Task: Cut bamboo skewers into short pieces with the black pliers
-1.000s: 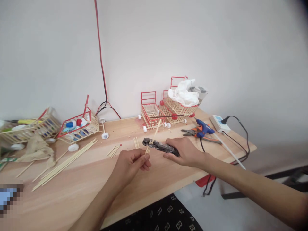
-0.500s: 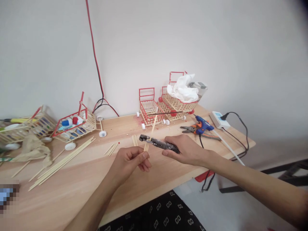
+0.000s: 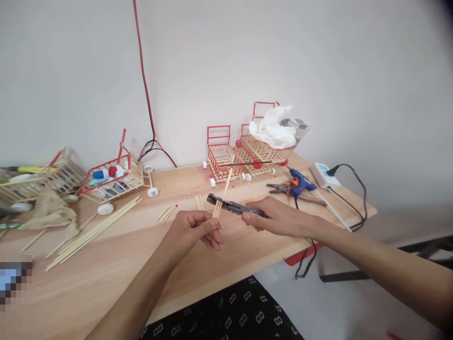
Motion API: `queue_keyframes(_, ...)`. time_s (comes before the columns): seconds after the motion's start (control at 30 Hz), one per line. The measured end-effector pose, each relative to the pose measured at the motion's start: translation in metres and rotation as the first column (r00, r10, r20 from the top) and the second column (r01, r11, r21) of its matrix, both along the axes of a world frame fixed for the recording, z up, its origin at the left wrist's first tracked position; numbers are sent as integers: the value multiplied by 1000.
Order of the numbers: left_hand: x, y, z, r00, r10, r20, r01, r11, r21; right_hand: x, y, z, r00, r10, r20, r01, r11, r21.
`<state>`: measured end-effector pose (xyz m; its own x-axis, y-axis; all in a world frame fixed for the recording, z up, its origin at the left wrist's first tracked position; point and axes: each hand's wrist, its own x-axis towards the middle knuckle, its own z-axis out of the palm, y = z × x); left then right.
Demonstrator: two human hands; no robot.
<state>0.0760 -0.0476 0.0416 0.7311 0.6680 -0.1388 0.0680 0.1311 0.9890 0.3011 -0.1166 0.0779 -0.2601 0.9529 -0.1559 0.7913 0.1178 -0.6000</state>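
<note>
My left hand (image 3: 196, 230) is closed in a pinch on thin bamboo sticks (image 3: 222, 196) that slant up and away over the wooden table (image 3: 141, 245). My right hand (image 3: 274, 217) grips a dark pair of pliers (image 3: 230, 206). The pliers' jaws sit at the sticks, just above my left fingers. A few short cut sticks (image 3: 200, 202) lie on the table right behind my left hand.
Two small stick carts with red frames (image 3: 221, 156) stand at the back, one holding white cloth (image 3: 272, 132). A blue glue gun (image 3: 300, 183), orange-handled pliers (image 3: 279, 189) and a power strip (image 3: 322, 175) lie right. Long sticks (image 3: 95, 231) and more carts (image 3: 113, 177) lie left.
The pliers' handles have closed together in my right hand, and the jaws stay at the sticks. The view has shifted slightly; both hands stay over the same spot.
</note>
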Motion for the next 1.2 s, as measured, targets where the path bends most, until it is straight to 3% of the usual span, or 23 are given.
queue_keyframes(0.23,-1,0,-3,1000,-9,14,9,1000,12,0,0,2,999,-22,-48,18,997,-79)
queue_keyframes(0.73,1,2,-5,1000,-17,23,17,1000,-12,-2,-2,5,997,-12,74,12,1000,0)
queue_keyframes(1.2,0,1,-5,1000,-7,8,7,1000,-13,-2,-3,4,999,-36,-15,35,998,-48)
